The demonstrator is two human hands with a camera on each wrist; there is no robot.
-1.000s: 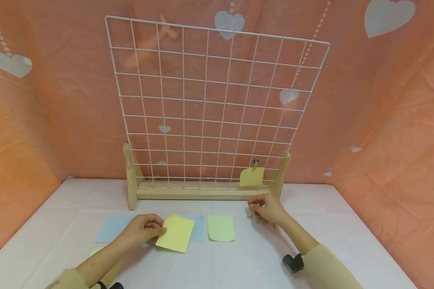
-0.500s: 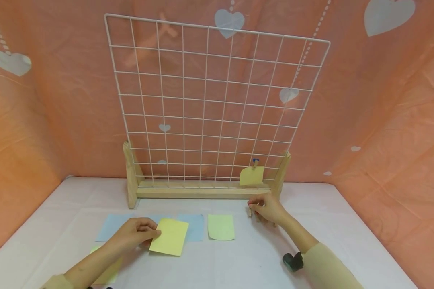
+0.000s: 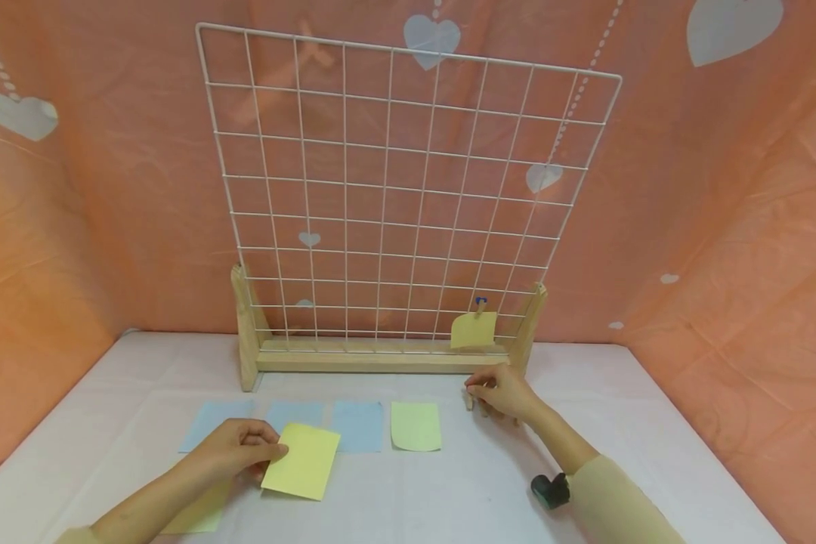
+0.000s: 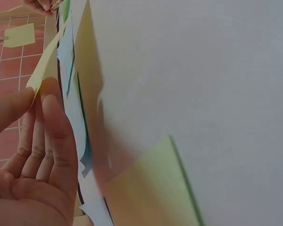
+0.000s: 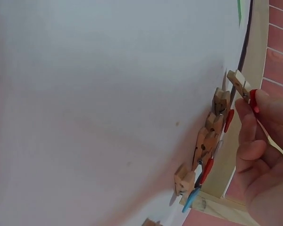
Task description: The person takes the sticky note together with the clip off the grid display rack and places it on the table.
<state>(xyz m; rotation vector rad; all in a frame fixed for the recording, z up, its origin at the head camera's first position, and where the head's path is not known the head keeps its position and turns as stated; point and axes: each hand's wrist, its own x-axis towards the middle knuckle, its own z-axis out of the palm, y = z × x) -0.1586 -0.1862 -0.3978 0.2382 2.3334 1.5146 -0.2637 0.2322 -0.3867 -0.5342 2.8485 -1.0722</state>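
Observation:
My left hand (image 3: 238, 447) pinches a yellow sticky note (image 3: 303, 462) by its left edge, between thumb and fingers. It is held above the white table and overlaps blue notes in the head view. Further right, my right hand (image 3: 506, 394) holds a small wooden clothespin (image 5: 237, 81) by its red end, thumb against fingers, close over the table in front of the rack. In the right wrist view several more clothespins (image 5: 203, 143) with red and blue parts stand in a row beside that hand.
A white wire grid (image 3: 408, 51) stands in a wooden base (image 3: 381, 363). Low on its right, a clothespin (image 3: 480, 306) holds a yellow note (image 3: 474, 330). On the table lie blue notes (image 3: 358, 428), a green note (image 3: 415, 428) and a yellowish note (image 3: 200, 514) under my left forearm.
My left hand has moved left and nearer to me with the yellow sticky note, baring more of the blue notes. The right hand has stayed almost in place.

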